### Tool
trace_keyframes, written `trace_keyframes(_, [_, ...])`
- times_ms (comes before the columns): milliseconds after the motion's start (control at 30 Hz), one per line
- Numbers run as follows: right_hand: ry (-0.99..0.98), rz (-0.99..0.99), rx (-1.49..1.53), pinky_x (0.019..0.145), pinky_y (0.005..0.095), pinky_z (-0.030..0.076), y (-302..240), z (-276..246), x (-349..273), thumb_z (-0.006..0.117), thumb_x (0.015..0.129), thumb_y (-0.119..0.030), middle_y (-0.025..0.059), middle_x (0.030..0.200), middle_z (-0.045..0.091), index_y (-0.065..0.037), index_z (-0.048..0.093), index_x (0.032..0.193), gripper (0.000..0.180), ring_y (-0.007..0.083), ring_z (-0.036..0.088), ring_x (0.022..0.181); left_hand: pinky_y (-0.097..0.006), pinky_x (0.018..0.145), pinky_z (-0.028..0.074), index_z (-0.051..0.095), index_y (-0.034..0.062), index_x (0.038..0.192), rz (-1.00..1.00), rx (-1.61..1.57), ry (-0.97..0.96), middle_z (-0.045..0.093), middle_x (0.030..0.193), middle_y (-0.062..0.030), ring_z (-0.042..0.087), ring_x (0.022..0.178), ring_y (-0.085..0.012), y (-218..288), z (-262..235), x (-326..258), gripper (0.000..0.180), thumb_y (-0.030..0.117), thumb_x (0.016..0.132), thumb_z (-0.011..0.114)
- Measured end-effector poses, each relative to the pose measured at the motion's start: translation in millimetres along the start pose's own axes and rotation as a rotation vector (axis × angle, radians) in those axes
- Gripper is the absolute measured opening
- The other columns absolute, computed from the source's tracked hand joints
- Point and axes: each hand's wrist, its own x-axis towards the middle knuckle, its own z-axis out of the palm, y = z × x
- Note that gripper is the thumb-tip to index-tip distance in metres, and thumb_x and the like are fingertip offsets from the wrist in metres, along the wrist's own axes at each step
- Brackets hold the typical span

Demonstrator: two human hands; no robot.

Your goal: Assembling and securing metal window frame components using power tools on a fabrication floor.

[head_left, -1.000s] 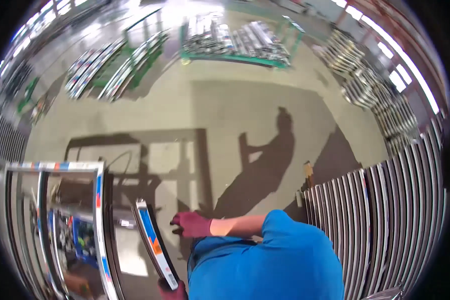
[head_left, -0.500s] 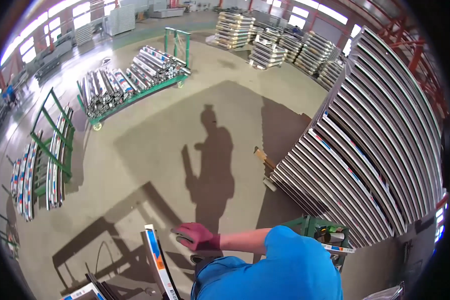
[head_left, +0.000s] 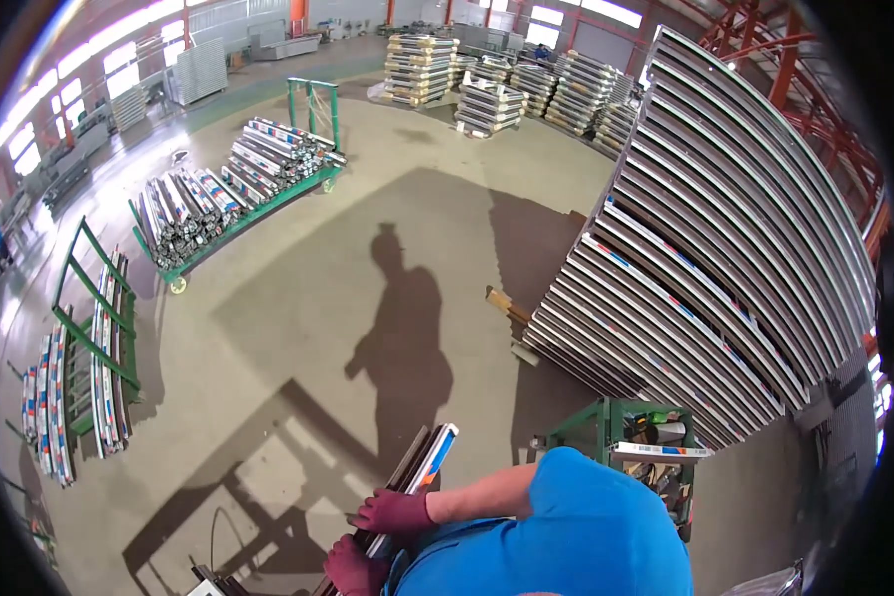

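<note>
A long, narrow metal profile (head_left: 433,455) with white, blue and orange film on one face lies slantwise across the lower middle, in front of my body. Dark edges show along its left side; whether they belong to a second piece I cannot tell. My right hand (head_left: 395,512), in a maroon glove, is closed over the profile partway along. Closer to the lower edge, my left hand (head_left: 356,566), gloved alike, is wrapped round the same profile. Its near end is hidden by the hands and the picture's edge.
Tall stacked framed panels (head_left: 705,258) rise at the right. Beside me stands a green cart (head_left: 606,422) with tools and a white-filmed profile. A green trolley (head_left: 258,214) loaded with profiles is at the far left, a green rack (head_left: 99,333) nearer. Pallet stacks (head_left: 417,70) stand behind.
The profile has swung from leaning left to slanting up rightward. My right hand, beside its top before, now grips it, and my left hand has come into view on it. The whole view has shifted slightly.
</note>
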Motion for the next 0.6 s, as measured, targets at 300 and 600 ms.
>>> trace_keyframes(300, [-0.031, 0.593, 0.469, 0.102, 0.0510, 0.053, 20.3, 37.2, -71.4, 0.087, 0.068, -0.043, 0.0227, 0.128, 0.067, -0.006, 0.061, 0.130, 0.077, 0.0418, 0.064, 0.122, -0.067, 0.122, 0.027, 0.058, 0.0078, 0.142, 0.298, 0.196, 0.380, 0.049, 0.152, -0.0247, 0.044, 0.144, -0.0441, -50.4, -36.5, -34.0, 0.078, 0.040, 0.076, 0.084])
trace_keyframes(600, [-0.016, 1.322, 0.617, 0.086, 0.0465, 0.057, 45.7, 163.7, -232.5, 0.077, 0.076, -0.068, 0.0252, 0.097, 0.077, 0.005, 0.076, 0.099, 0.077, 0.0377, 0.075, 0.091, -0.049, 0.093, 0.052, 0.061, -0.0045, 0.134, -0.493, 0.142, 0.737, 0.069, 0.123, -0.0243, 0.068, 0.103, -0.0404, -284.0, -87.5, -62.7, 0.061, 0.046, 0.099, 0.066])
